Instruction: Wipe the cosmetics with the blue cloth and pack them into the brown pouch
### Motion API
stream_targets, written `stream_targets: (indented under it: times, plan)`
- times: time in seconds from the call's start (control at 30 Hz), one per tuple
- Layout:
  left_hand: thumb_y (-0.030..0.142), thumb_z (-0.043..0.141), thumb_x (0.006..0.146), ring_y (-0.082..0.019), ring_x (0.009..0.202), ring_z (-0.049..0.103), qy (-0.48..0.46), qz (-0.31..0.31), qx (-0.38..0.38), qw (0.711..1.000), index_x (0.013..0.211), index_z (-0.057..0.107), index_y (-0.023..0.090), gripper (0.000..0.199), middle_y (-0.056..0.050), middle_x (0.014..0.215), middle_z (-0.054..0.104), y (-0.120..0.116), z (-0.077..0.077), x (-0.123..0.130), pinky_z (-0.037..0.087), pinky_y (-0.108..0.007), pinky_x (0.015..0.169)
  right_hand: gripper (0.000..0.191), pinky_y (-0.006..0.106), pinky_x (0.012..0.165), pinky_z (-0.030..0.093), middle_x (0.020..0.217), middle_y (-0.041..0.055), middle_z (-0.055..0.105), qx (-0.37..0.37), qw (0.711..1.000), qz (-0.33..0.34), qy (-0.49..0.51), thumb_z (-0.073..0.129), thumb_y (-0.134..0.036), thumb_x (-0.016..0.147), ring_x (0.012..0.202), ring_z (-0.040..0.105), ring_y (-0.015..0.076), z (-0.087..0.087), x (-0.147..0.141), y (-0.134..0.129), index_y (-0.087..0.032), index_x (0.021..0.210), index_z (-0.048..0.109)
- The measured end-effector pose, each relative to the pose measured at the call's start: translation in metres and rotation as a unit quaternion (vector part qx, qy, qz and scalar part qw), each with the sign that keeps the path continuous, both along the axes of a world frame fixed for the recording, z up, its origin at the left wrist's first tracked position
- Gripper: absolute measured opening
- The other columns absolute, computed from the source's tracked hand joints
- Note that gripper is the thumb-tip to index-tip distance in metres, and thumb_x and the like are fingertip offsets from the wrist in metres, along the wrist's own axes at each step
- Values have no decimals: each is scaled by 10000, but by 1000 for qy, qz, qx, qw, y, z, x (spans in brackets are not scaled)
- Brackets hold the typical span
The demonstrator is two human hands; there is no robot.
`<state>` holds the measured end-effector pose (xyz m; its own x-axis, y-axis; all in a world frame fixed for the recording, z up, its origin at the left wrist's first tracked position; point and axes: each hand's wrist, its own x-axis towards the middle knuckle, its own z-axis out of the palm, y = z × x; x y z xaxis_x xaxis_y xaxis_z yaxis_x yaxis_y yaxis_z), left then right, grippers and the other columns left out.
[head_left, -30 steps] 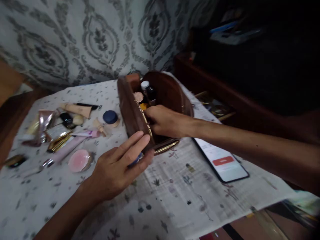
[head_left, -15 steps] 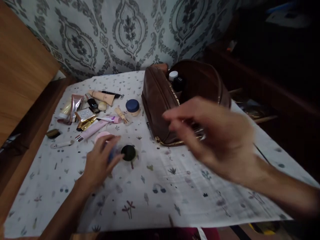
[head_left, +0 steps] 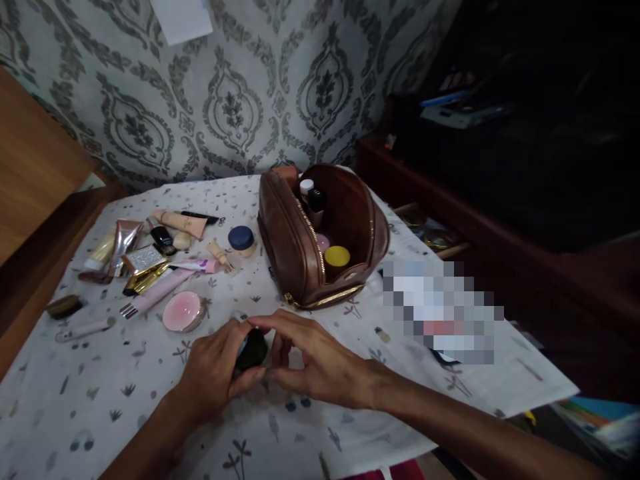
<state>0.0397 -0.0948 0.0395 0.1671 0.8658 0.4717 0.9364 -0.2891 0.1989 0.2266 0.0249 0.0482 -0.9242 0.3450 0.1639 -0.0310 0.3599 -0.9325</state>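
My left hand [head_left: 215, 363] is closed around a small dark green jar [head_left: 253, 351] above the patterned cloth. Thumb and fingers of my right hand [head_left: 313, 360] pinch the jar's right side, so both hands hold it. Behind them stands a brown bag [head_left: 287, 243], unzipped, with a yellow-lidded jar [head_left: 337, 256], a white-capped bottle [head_left: 307, 187] and a dark-capped bottle [head_left: 316, 205] inside. A round pink compact [head_left: 183, 311] lies left of my hands. A blue-lidded jar [head_left: 241, 241] sits between the bag and several tubes.
Several cosmetics, including a peach tube [head_left: 180, 222], a silvery compact [head_left: 145, 259] and a lilac tube [head_left: 160, 291], lie at the left on the cloth [head_left: 165, 413]. A blurred-out flat object [head_left: 440, 313] lies at the right. An open drawer [head_left: 435, 233] is beyond the table's right edge.
My right hand has come from in front of the bag to the dark green jar. Both hands now grip that jar, and the view has shifted, showing the flat object at the right.
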Motion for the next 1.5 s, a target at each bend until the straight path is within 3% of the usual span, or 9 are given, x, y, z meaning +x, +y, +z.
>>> stream_targets:
  times: [0.2, 0.47, 0.6, 0.83, 0.97, 1.07, 1.17, 1.33, 1.5]
  plan:
    - [501, 282, 1041, -194, 823, 738, -74, -9, 37, 997, 1269, 508, 188, 448, -81, 1012, 749, 3, -7, 5, 568, -282, 681, 720, 278, 694, 535, 1108, 51, 602, -101, 994, -31, 12, 862, -404, 733, 697, 593, 93, 1, 5, 5, -226, 1369, 573]
    - [593, 351, 1012, -211, 873, 744, -123, -46, 63, 989, 1302, 522, 208, 512, -87, 1035, 746, 24, 6, 16, 612, -304, 731, 551, 256, 769, 489, 1015, 28, 570, 13, 998, 18, -51, 787, -379, 838, 882, 569, 138, 59, 33, 28, -225, 1338, 615]
    - [648, 443, 966, -232, 873, 748, -177, -64, 58, 981, 1345, 507, 204, 586, -104, 1045, 738, 39, 7, 25, 641, -325, 719, 547, 257, 761, 499, 987, 19, 582, 24, 997, -8, -71, 758, -364, 872, 839, 580, 131, 78, 52, 34, -279, 1386, 590]
    - [460, 318, 1064, -147, 751, 716, -292, -34, 33, 955, 1350, 504, 226, 414, -52, 964, 743, 76, 47, 59, 593, -226, 595, 624, 245, 659, 523, 1103, 41, 640, -9, 997, -56, -42, 816, -337, 813, 776, 610, 123, 91, 76, 56, -327, 1398, 600]
    - [253, 326, 1066, -115, 545, 645, -116, -70, -6, 991, 1345, 529, 195, 349, 21, 715, 705, 93, 55, 62, 505, -206, 480, 577, 284, 722, 551, 1224, 62, 646, 13, 988, -154, -19, 772, -371, 854, 886, 643, 164, 101, 82, 77, -304, 1400, 598]
    - [194, 351, 1035, -149, 488, 639, 77, -70, 21, 994, 1310, 537, 142, 336, 15, 654, 675, 95, 43, 58, 457, -248, 419, 506, 320, 800, 547, 1209, 76, 632, 101, 965, -243, -5, 715, -336, 895, 969, 641, 191, 106, 72, 95, -240, 1377, 595]
    - [115, 344, 990, -163, 486, 639, 157, -47, 33, 986, 1308, 530, 154, 371, 21, 640, 645, 92, 30, 54, 432, -259, 402, 464, 318, 790, 521, 1154, 78, 621, 206, 938, -274, -51, 743, -260, 852, 911, 627, 179, 105, 52, 111, -174, 1288, 613]
    - [79, 379, 951, -153, 509, 639, 147, -53, 42, 987, 1326, 529, 173, 415, 30, 647, 623, 91, 18, 51, 434, -255, 420, 321, 278, 714, 455, 1088, 79, 626, 315, 912, -135, -226, 723, -166, 817, 825, 599, 156, 101, 20, 125, -125, 1119, 620]
    - [79, 357, 963, -151, 482, 620, 137, -61, 44, 988, 1296, 540, 184, 394, 36, 637, 611, 92, 13, 50, 411, -263, 401, 150, 274, 666, 412, 954, 74, 684, 357, 884, 9, -301, 698, -222, 826, 857, 642, 196, 102, 6, 132, -140, 947, 668]
